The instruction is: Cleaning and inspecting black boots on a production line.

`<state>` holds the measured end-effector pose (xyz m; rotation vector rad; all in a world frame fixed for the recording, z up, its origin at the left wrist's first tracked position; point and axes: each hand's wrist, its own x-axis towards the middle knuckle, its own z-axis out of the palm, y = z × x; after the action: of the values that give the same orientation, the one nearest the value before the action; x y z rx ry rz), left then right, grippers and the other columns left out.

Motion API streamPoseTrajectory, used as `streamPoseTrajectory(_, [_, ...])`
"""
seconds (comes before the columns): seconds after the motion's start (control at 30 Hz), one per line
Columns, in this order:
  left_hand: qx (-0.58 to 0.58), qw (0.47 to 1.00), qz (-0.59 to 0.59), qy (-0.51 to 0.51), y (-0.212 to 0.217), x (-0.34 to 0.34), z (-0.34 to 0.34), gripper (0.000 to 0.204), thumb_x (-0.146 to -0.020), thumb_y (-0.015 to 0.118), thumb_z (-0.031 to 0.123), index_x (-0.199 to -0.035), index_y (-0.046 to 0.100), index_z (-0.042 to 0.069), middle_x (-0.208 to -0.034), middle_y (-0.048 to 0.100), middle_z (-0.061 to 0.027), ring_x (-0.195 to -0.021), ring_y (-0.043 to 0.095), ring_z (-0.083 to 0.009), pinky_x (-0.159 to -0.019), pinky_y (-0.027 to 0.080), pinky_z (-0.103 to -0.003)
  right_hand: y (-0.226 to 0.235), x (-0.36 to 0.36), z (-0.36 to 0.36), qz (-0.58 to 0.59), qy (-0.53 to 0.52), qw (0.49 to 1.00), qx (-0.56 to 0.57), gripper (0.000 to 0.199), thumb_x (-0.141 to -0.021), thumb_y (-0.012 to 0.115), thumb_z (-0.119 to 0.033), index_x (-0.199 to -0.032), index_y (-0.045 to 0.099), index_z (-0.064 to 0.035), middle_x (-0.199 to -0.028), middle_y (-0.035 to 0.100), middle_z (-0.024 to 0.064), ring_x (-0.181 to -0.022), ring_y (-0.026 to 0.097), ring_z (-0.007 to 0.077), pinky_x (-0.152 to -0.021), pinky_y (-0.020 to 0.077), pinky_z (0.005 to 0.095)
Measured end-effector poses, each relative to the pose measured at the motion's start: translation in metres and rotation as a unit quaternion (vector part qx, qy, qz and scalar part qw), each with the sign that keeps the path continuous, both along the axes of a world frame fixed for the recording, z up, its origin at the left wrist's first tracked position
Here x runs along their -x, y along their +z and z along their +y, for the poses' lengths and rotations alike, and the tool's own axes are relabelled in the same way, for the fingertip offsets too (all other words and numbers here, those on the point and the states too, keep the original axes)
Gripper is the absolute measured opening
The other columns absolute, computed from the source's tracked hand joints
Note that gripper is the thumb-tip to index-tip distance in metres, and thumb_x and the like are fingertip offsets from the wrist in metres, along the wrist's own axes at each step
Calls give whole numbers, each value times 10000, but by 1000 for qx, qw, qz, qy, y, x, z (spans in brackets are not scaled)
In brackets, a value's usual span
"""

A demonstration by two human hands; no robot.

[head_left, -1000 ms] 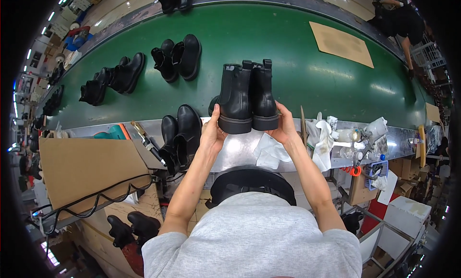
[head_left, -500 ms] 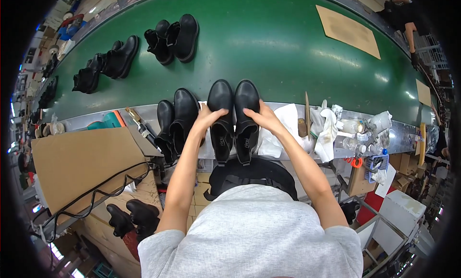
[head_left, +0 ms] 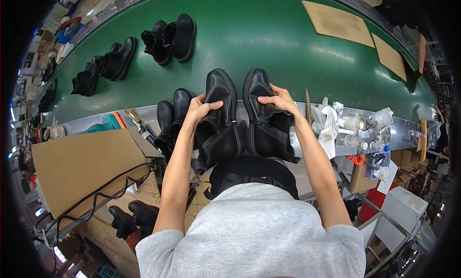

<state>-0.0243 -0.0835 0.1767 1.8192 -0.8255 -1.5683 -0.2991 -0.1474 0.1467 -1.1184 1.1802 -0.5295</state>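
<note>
At the bench (head_left: 269,47), holds two boots (head_left: 222,88) now rolled outward, gripped in left fingers (head_left: 214,105) and right fingers (head_left: 267,100); black, glossy.

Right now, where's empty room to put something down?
The green table is bare between the upper-left boots and the tan boards, beyond the held boots, and again just nearer than those boards. It's crowded along the metal edge: more boots left, white cloth and bottles right.

Tan sheets (head_left: 338,23) on green tabletop (head_left: 273,47), brown cardboard panel (head_left: 89,167)
</note>
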Motion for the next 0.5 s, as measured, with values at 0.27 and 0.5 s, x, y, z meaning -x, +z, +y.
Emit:
streamPoseTrajectory(0.27, [-67, 991, 112, -22, 48, 5, 2, 565, -654, 802, 334, -1018, 570, -31, -810, 619, -67, -683, 582, -133, -628, 469, -266, 64, 14, 10, -91, 37, 986, -135, 436, -773, 685, -296, -1060, 558, 6, -867, 613, 33, -761, 592, 107, -691, 475, 229])
streamPoseTrajectory(0.5, [-38, 996, 78, -5, 60, -7, 14, 576, -664, 795, 340, -1033, 561, -36, -825, 621, -86, -703, 592, -148, -644, 476, -278, 60, 9, 10, -84, 21, 986, -143, 479, -724, 718, -256, -1091, 565, 12, -917, 628, 56, -786, 599, 131, -706, 467, 237])
